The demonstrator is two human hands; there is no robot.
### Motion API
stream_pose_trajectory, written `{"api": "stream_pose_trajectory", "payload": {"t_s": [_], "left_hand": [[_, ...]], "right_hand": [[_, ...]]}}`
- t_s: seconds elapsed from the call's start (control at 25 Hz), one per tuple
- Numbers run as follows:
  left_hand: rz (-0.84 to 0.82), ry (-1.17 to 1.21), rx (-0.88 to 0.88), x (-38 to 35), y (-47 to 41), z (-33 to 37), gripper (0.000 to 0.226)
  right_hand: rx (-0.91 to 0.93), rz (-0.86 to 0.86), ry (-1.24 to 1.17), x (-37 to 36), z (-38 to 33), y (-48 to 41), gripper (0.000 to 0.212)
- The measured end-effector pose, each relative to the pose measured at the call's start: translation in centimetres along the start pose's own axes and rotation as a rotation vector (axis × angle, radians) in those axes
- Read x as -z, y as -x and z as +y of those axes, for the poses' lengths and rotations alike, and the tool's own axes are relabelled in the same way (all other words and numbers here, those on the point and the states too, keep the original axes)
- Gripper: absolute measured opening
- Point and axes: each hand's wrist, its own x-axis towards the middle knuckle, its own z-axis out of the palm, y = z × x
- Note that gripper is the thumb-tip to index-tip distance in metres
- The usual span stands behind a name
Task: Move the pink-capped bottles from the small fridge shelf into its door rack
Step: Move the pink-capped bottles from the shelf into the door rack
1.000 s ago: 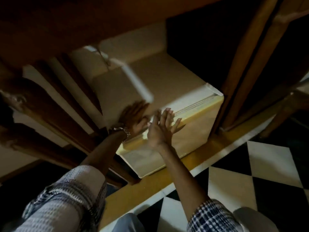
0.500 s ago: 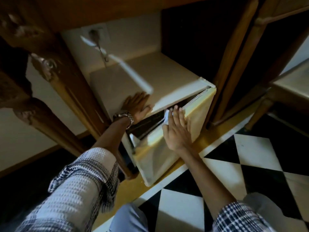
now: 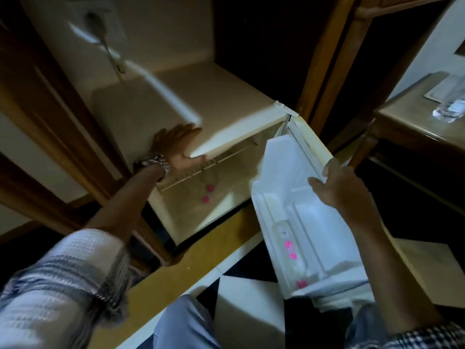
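Fridge door (image 3: 281, 172) open, right hand (image 3: 344, 183) clamped on edge. Left hand (image 3: 180, 147) flat, fingers spread, on fridge top (image 3: 206, 96). Two pink caps (image 3: 208, 193) inside, bottles' axes unclear. Bottle (image 3: 289, 245) in door rack (image 3: 324, 275), long axis along door, cap toward camera.

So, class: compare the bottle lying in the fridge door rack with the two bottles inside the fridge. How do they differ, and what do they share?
1. Place: the door rack bottle sits in the open door; the two inside bottles are in the fridge body.
2. Pose: the rack bottle shows its full side; the inside bottles show mainly their caps.
3. Label: the rack bottle's pink label is visible; none shows on the inside bottles.
Shared: pink caps, untouched by the hands.
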Motion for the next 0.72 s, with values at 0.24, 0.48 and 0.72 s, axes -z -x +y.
{"api": "stream_pose_trajectory", "payload": {"t_s": [0.24, 0.48, 0.72], "left_hand": [[0.023, -0.026, -0.001, -0.1, -0.3, 0.2, 0.102], [0.062, -0.031, -0.022, -0.2, -0.4, 0.3, 0.103], [0.056, -0.014, -0.018, -0.3, -0.3, 0.0, 0.104]], "right_hand": [[0.055, 0.256, 0.166, -0.9, 4.6, -2.8, 0.054], [0.364, 0.311, -0.042, -4.0, 5.1, -0.2, 0.055], [-0.115, -0.379, 0.161, -13.3, 11.2, 3.9, 0.031]]}}
